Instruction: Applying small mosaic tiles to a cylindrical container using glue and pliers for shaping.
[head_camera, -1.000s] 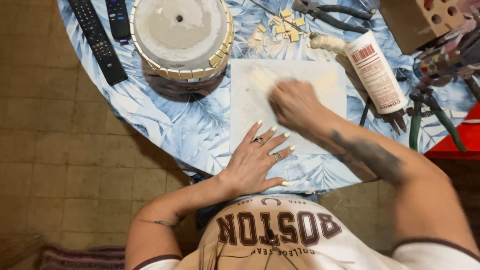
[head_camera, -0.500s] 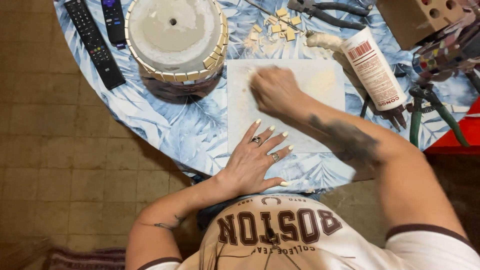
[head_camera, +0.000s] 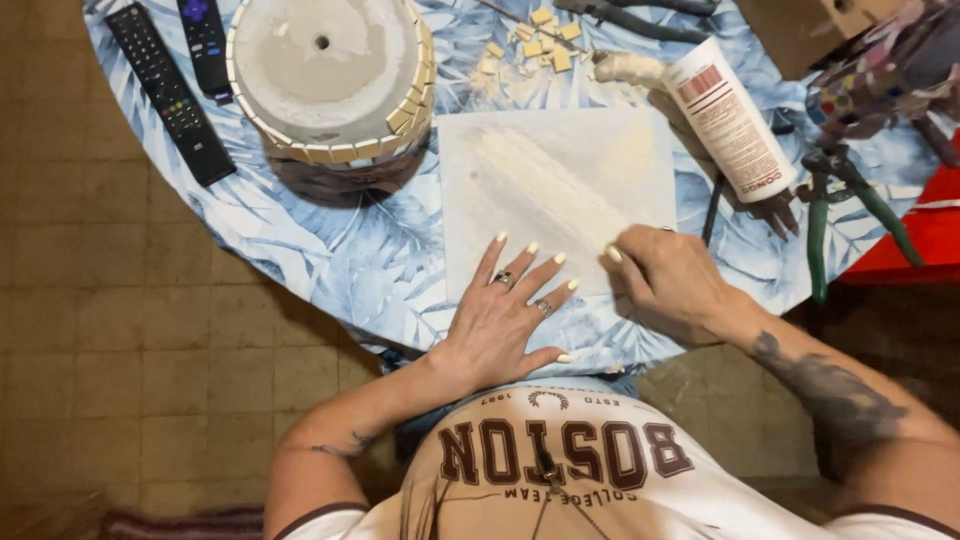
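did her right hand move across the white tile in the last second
Yes. The right hand came back from the far part of the white tile to its near right edge, toward the person; the left hand stayed flat on the near edge.

Ahead of me, my two black remotes (head_camera: 155, 90), upturned pot rimmed with tan tiles (head_camera: 325, 75), loose tan tile bits (head_camera: 530, 45), white glue bottle (head_camera: 728, 118), green-handled nippers (head_camera: 850, 215)

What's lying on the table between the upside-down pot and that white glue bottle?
Between the upturned pot and the glue bottle, the head view shows small cream tile pieces and the square white tile.
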